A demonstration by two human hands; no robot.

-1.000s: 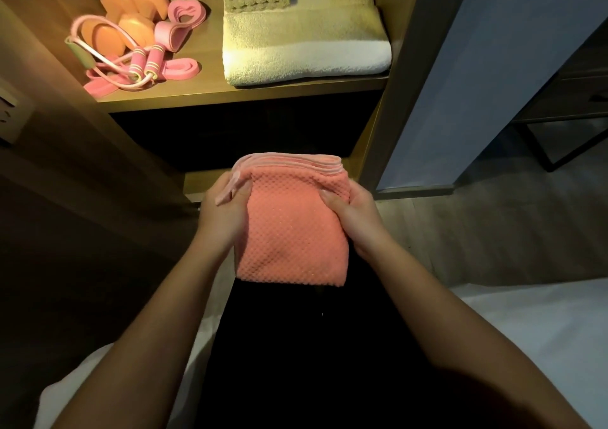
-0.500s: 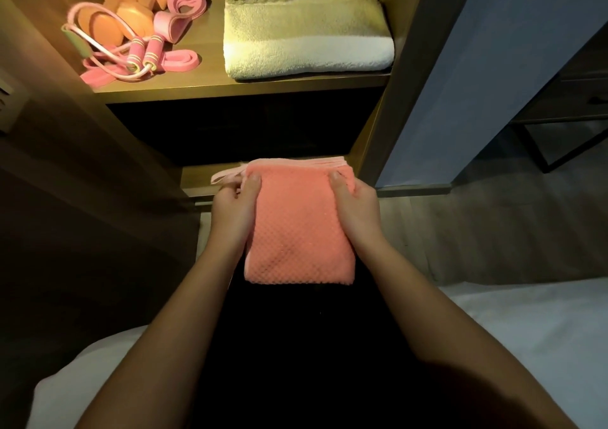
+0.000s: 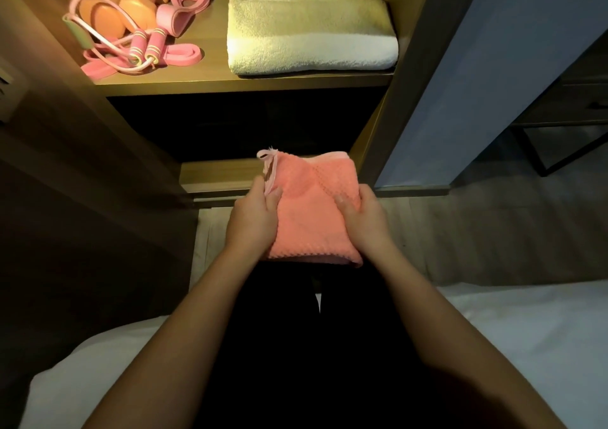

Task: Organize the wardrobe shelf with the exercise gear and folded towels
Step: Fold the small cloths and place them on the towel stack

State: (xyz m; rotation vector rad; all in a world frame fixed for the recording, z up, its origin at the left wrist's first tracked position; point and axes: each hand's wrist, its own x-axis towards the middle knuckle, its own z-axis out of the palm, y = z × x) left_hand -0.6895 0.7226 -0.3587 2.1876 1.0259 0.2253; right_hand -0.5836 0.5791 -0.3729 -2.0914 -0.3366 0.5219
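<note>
Centre frame: folded pink towel grasped at both side edges, left hand and right hand, thumbs on top. Upper frame: lit shelf; exercise gear upper left, folded cream towels beside it.

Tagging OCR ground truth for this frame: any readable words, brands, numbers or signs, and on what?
None readable.
The pink towel, gripped by the left hand and right hand: no print; its loop is blank.
The skipping-rope handles: stripes only, no lettering.
The cream towel on the shelf: no label in view.
</note>
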